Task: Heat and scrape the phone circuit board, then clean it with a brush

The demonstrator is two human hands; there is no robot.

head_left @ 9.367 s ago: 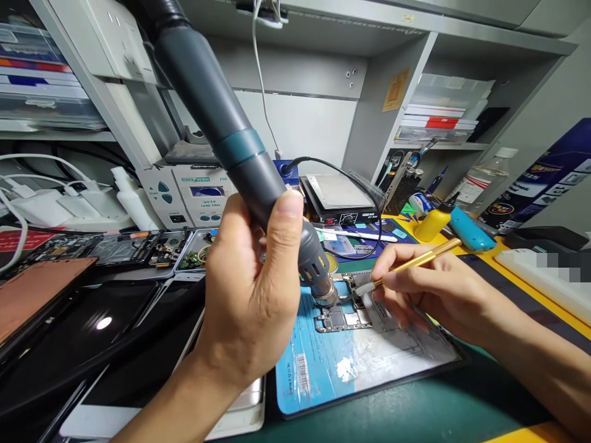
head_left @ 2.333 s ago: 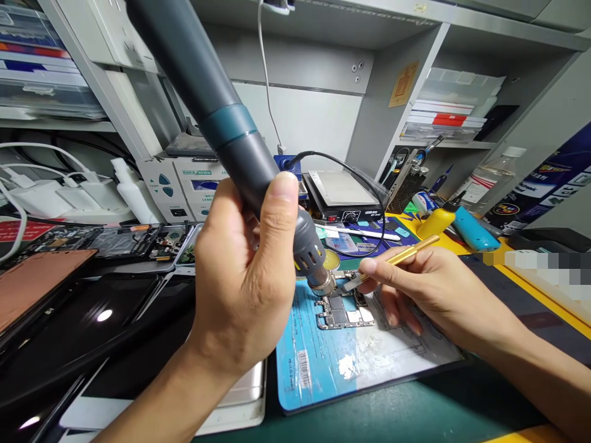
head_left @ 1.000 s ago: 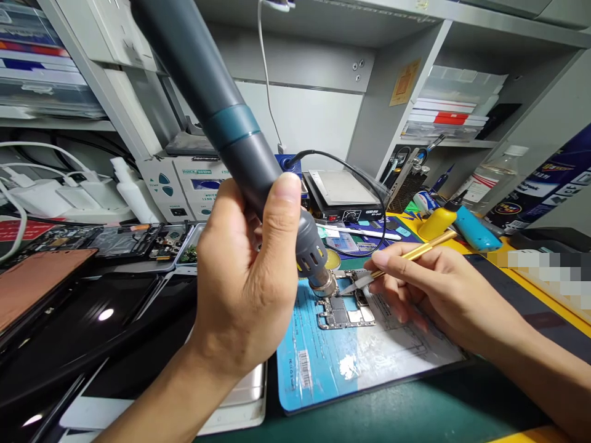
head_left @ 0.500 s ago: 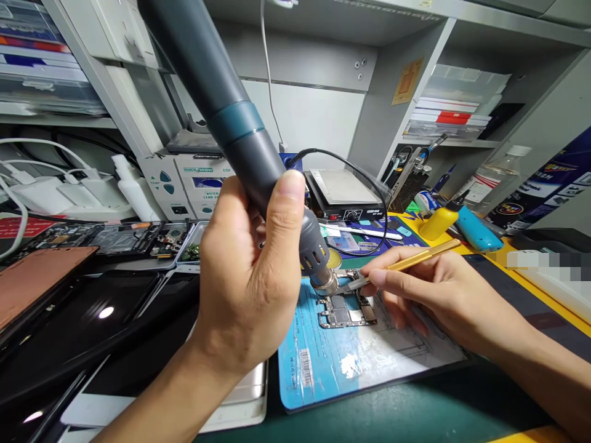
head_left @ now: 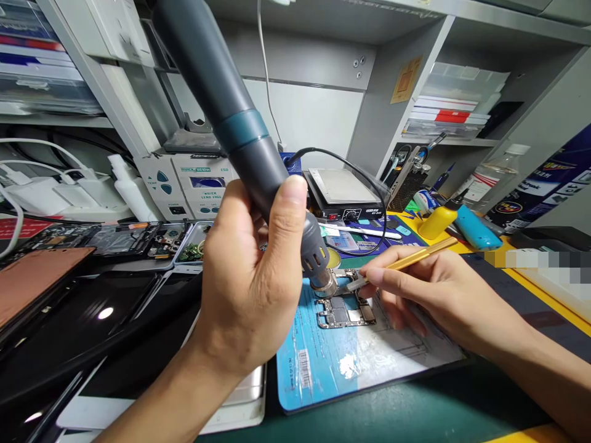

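Observation:
My left hand (head_left: 256,277) is closed round a dark grey hot air gun (head_left: 207,80) with a teal band. Its metal nozzle points down close over a phone circuit board (head_left: 344,314), hiding part of the board's upper left. In my right hand (head_left: 415,286) is a gold-handled craft knife (head_left: 418,255), pinched between thumb and fingers. The knife's grey blade reaches the board just right of the nozzle; whether the tip touches cannot be made out. Under the board lies a blue and white plastic-wrapped pad (head_left: 318,387).
A hot air station (head_left: 191,184) and a small hot plate (head_left: 344,191) stand behind. Phone screens (head_left: 69,307) and opened phones crowd the left. A round yellowish tin (head_left: 332,258) sits behind the board. A yellow bottle (head_left: 434,221) and a clear bottle (head_left: 492,178) stand at the right.
Across the frames the nozzle stays over the board and shifts only slightly. The knife's handle has changed angle several times, its blade staying beside the nozzle. Both hands keep their hold.

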